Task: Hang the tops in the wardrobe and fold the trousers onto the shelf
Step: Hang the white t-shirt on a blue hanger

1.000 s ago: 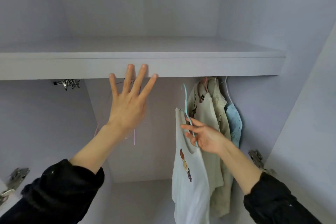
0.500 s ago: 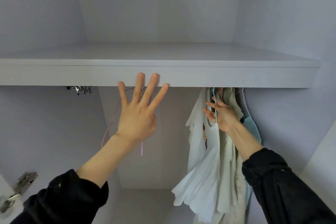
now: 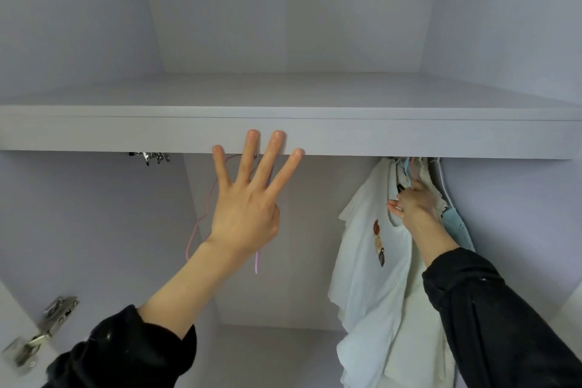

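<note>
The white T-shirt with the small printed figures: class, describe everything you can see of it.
The white T-shirt looks like soft cotton, with a small column of brown and dark figures printed on its front. It hangs crumpled and twisted at the right of the wardrobe, leftmost of the hanging tops. The right hand grips it at the neckline; its hanger top is hidden under the shelf.

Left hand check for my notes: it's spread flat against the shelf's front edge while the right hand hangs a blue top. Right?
Not quite. In the head view, the top the right hand hangs is white, not blue. The left hand is indeed spread against the shelf edge.
</note>
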### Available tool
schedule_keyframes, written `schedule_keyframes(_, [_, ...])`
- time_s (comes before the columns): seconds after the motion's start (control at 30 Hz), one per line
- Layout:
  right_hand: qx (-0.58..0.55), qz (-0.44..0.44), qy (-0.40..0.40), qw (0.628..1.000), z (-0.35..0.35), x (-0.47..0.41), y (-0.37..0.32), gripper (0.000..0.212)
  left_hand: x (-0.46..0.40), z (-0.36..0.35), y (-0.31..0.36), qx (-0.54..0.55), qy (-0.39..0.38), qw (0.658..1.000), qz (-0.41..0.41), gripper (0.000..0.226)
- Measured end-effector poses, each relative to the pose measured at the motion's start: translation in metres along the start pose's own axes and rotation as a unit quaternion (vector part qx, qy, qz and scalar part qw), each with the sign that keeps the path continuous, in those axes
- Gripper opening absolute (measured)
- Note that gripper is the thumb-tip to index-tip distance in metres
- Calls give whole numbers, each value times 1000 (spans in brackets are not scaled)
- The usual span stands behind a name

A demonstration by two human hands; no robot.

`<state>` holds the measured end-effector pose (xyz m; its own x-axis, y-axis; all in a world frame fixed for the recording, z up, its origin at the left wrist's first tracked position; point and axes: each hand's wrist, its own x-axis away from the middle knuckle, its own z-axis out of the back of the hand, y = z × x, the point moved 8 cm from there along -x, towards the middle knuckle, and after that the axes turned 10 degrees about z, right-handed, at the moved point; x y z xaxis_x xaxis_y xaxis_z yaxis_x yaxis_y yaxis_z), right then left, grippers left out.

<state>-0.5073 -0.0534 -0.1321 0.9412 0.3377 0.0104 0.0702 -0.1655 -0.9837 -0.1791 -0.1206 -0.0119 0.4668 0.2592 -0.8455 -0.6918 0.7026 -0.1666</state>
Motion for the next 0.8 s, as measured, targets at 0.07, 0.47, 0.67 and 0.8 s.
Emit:
schedule_keyframes(0.07, [36, 4, 11, 999, 11, -2, 0, 47, 0, 0, 1, -5, -10, 1000, 4, 100])
schedule_keyframes(0.47, [360, 174, -65, 914, 36, 70, -24, 46, 19, 23, 11, 39, -145, 987, 53, 85])
schedule_keyframes(0.67, [413, 251, -171, 859, 7, 171, -20, 33, 102, 40, 2, 104, -265, 950, 126, 62])
schedule_keyframes(0.8, [390, 269, -329, 817, -37, 262, 2, 32, 157, 71, -22, 145, -288, 927, 191, 52])
